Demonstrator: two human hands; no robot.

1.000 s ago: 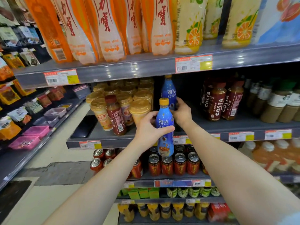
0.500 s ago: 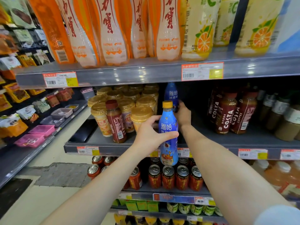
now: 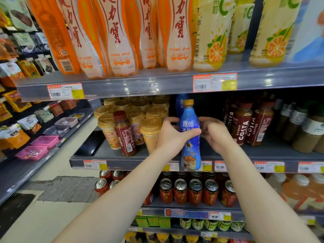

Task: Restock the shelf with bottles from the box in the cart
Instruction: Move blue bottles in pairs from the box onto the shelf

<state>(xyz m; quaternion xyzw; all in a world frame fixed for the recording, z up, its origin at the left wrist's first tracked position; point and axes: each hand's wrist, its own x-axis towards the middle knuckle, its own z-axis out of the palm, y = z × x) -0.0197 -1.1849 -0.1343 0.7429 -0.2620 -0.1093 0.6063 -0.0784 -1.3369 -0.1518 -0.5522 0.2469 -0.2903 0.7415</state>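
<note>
The left hand (image 3: pixel 172 135) grasps a blue bottle (image 3: pixel 190 137) with a yellow cap, its thumb crossing the front of the label and its fingers (image 3: pixel 168 120) curling round the bottle's left side. The bottle stands upright, its base hanging in front of the front lip of the middle shelf (image 3: pixel 122 161), over the price tags there. The right hand (image 3: pixel 214 133) is just right of the blue bottle at label height, fingers loosely bent toward it; whether they touch the bottle or grip anything cannot be told from this angle.

Directly behind the blue bottle, deeper on the middle shelf, stands a second blue bottle (image 3: pixel 180 106) of the same kind, mostly hidden. Left of the blue bottle are gold-lidded cups (image 3: pixel 150 130) in rows, with a brown coffee bottle (image 3: pixel 124 134) standing in front of them. Right of the blue bottle, beyond an open gap on the shelf, stand dark Costa coffee bottles (image 3: pixel 245 125). Below the blue bottle, on the next shelf down, is a row of red cans (image 3: pixel 195 192). Above the blue bottle, the upper shelf carries tall orange-and-white bottles (image 3: pixel 121 41) and pale orange-fruit bottles (image 3: pixel 212 35).
</note>
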